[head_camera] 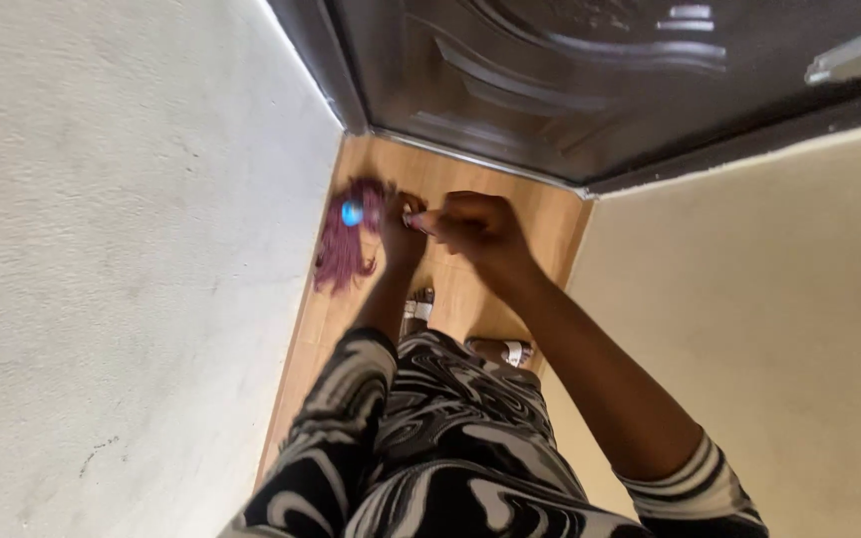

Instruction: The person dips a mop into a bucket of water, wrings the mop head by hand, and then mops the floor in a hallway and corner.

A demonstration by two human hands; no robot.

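Standing in the narrow hallway before the dark door (590, 70), the person has the left hand (398, 231) clamped on a purple bundle of braided hair (343, 244) while the right hand (475, 227) pinches a strand, seemingly mid-fastening, which calls for steady fingers.

Bright, even daylight, washing the left wall (102, 249) almost white. Soft sheen along the raised panels of the dark door (570, 70). Faint shadows only. Motion blur over both hands (450, 227) and the purple tuft (346, 239). Slightly tilted, wide-angle stretch toward the edges.
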